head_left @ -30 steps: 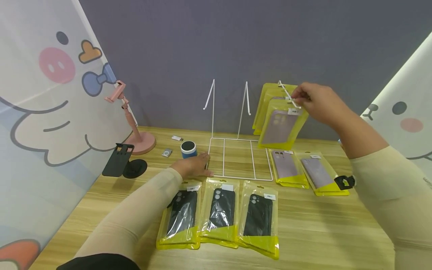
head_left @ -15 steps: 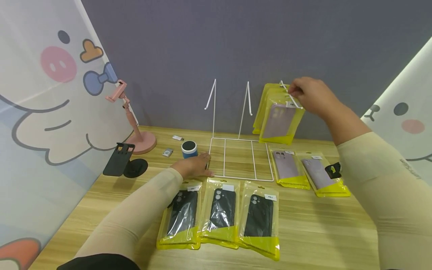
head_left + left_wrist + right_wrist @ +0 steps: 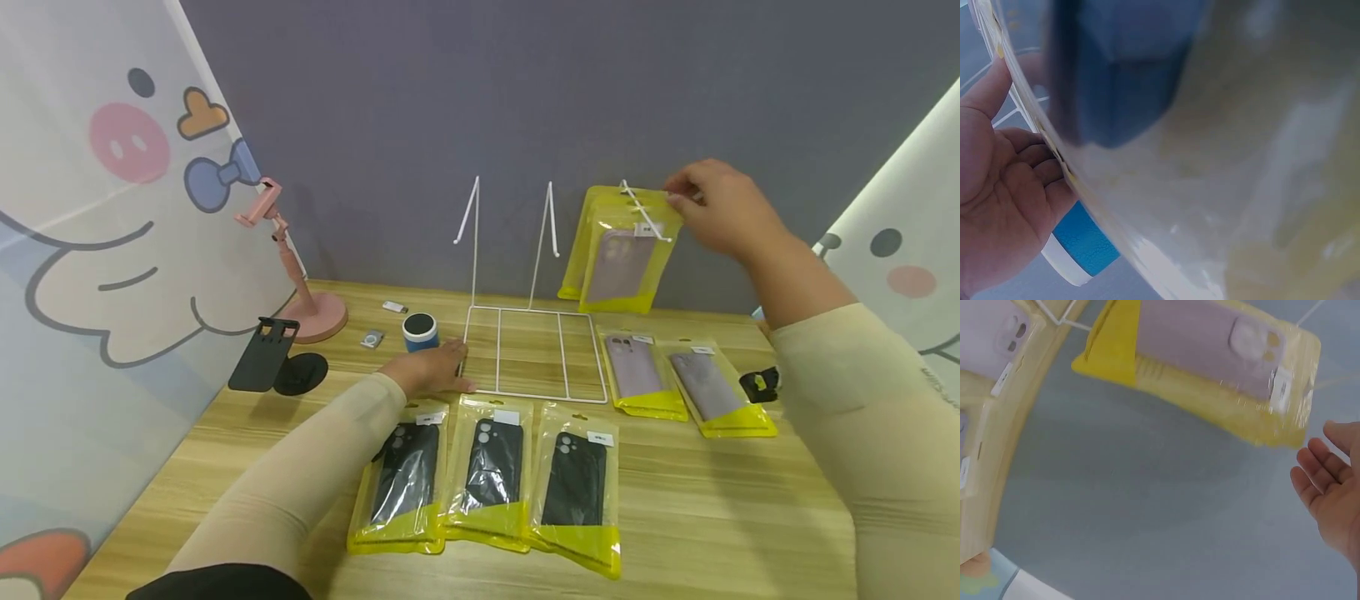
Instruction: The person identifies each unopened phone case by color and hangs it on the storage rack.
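Note:
Bagged light-purple phone cases (image 3: pixel 618 265) hang from the right prong of a white wire display rack (image 3: pixel 564 354). My right hand (image 3: pixel 716 204) is beside the top right corner of the front bag. In the right wrist view, the fingers of this hand (image 3: pixel 1335 487) are loosely bent, with a small gap between them and the bag's corner. At the rack's left front corner, my left hand (image 3: pixel 435 368) rests against the base wire, its thumb spread away from the fingers. A near bag (image 3: pixel 1210 187) hides its fingertips in the left wrist view.
Three bagged black phone cases (image 3: pixel 489 471) lie before the rack. Two bagged purple cases (image 3: pixel 637 367) lie to its right. Left stand a blue-and-white cylinder (image 3: pixel 420 332), a black phone stand (image 3: pixel 262 358) and a pink stand (image 3: pixel 318 317). The rack's two other prongs (image 3: pixel 550 221) hold nothing.
The front purple bag has slid back along the prong to join those behind it. My right hand has come off the prong and shifted right. The left hand has stayed put.

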